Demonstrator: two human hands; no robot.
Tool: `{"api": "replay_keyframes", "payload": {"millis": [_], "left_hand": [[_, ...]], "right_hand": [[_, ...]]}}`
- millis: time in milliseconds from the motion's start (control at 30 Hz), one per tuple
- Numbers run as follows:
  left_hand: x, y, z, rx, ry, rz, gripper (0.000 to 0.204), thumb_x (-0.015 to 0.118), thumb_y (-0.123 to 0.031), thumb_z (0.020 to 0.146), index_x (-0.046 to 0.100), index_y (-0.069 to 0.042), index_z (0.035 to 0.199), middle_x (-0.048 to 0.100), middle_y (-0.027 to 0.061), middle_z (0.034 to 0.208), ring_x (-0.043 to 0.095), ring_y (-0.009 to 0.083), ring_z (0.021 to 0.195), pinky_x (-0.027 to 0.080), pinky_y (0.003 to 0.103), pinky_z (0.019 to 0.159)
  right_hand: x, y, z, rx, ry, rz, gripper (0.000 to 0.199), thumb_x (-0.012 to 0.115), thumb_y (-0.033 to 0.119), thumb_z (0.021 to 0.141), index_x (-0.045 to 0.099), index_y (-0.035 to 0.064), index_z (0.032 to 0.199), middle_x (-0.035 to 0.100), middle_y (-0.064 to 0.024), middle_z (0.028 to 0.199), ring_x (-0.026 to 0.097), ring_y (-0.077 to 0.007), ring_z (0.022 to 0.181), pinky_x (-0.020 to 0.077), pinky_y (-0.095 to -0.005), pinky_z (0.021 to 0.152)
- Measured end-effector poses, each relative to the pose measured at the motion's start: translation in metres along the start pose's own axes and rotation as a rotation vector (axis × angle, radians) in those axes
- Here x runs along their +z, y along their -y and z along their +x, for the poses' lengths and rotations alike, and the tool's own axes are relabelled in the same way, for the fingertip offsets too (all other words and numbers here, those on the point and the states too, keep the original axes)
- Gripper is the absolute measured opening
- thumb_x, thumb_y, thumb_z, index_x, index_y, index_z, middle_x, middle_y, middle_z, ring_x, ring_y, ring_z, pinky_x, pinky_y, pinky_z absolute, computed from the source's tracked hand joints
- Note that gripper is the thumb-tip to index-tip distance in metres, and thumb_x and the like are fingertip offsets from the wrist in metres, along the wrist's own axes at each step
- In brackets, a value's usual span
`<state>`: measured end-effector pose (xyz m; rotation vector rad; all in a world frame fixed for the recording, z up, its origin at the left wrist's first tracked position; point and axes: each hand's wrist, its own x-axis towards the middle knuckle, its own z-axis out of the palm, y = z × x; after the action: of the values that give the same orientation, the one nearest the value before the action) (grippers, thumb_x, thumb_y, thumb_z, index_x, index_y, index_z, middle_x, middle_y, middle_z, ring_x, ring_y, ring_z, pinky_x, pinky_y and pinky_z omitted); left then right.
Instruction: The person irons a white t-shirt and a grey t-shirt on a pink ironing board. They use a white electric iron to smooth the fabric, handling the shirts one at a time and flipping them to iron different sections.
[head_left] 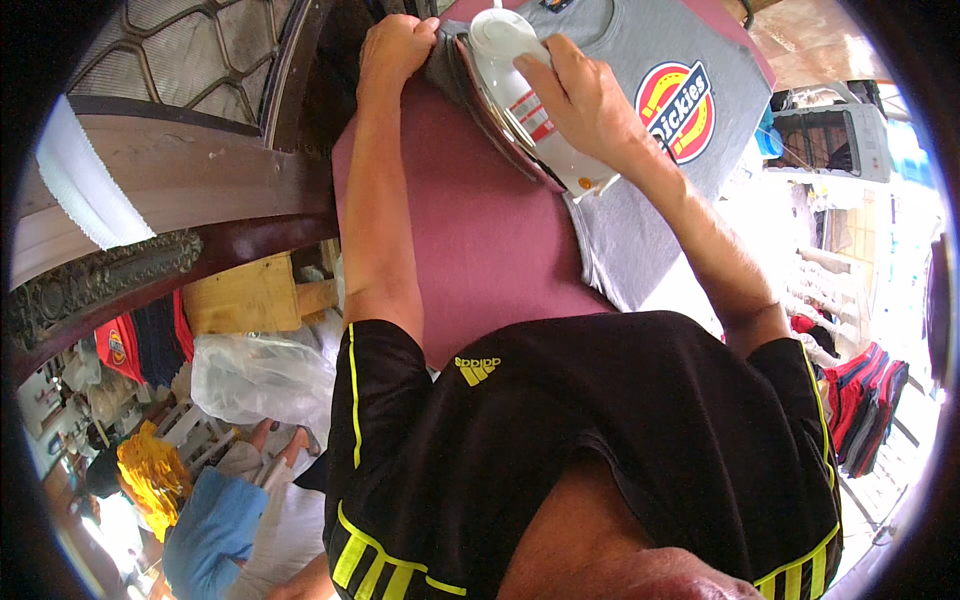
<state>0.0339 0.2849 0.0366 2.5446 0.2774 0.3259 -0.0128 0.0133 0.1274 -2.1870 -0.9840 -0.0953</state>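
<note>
A grey T-shirt (690,190) with a round red, yellow and black-and-white print lies spread on a maroon-covered ironing board (470,260). My right hand (590,100) is closed around the handle of a white clothes iron (530,115), which rests tilted along the shirt's left part, its heel toward me. Left of the iron, my left hand (397,50) is closed at the shirt's sleeve edge, with its fingertips pinching the cloth. Part of the iron's handle is hidden under my right fingers.
Close on the left stands a dark wooden frame (200,180) with a metal grille. Stacked folded clothes (865,410) are at the right, below an open-fronted grey appliance (835,140). Behind at lower left, a person in blue (210,530) is near a clear plastic bag (260,380).
</note>
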Motion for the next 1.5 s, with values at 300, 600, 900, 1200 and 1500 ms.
{"api": "replay_keyframes", "payload": {"millis": [300,600,900,1200,1500], "left_hand": [[-0.009,-0.027,-0.085,-0.037,-0.194,0.113,0.029,0.061,-0.031,0.087,0.074,-0.004,0.092,0.07,0.022,0.09,0.067,0.0417,0.089,0.053,0.048,0.081],[-0.005,-0.023,-0.096,-0.052,-0.284,0.02,0.02,0.068,-0.025,0.083,0.074,-0.006,0.089,0.071,0.0184,0.089,0.069,0.0373,0.087,0.052,0.044,0.08],[-0.004,-0.007,-0.104,0.055,-0.396,0.015,0.019,0.072,-0.021,0.081,0.072,-0.006,0.092,0.071,0.0157,0.091,0.068,0.0338,0.087,0.052,0.042,0.081],[0.005,-0.024,-0.105,0.107,-0.49,-0.02,0.027,0.066,-0.025,0.089,0.067,-0.004,0.106,0.066,0.0195,0.106,0.062,0.0366,0.099,0.05,0.045,0.085],[0.058,-0.088,-0.124,0.354,-0.448,0.52,0.05,0.053,-0.044,0.096,0.055,-0.007,0.13,0.049,0.0209,0.14,0.045,0.0438,0.128,0.037,0.059,0.101]], "right_hand": [[0.039,-0.057,0.042,-0.587,-0.255,-0.699,0.029,0.057,0.013,0.089,0.058,-0.0025,0.113,0.055,-0.0278,0.1,0.058,-0.0316,0.063,0.0479,-0.0395,0.053],[0.043,-0.057,0.078,-0.388,-0.065,-0.119,0.02,0.055,0.016,0.092,0.057,-0.0035,0.099,0.059,-0.027,0.088,0.059,-0.0421,0.065,0.0474,-0.0474,0.056],[0.034,-0.039,0.053,-0.418,0.057,-0.08,0.022,0.051,0.019,0.095,0.059,-0.0008,0.094,0.056,-0.0258,0.079,0.063,-0.0436,0.069,0.0475,-0.0513,0.058],[0.021,-0.049,0.025,-0.575,0.052,-0.571,0.033,0.052,0.027,0.097,0.055,-0.0044,0.087,0.059,-0.0272,0.074,0.061,-0.0445,0.063,0.0478,-0.0507,0.059],[-0.059,-0.023,-0.179,-0.289,-0.002,-0.342,0.022,0.06,0.017,0.091,0.061,0.0056,0.109,0.052,-0.0201,0.105,0.062,-0.0344,0.069,0.0493,-0.044,0.061]]}}
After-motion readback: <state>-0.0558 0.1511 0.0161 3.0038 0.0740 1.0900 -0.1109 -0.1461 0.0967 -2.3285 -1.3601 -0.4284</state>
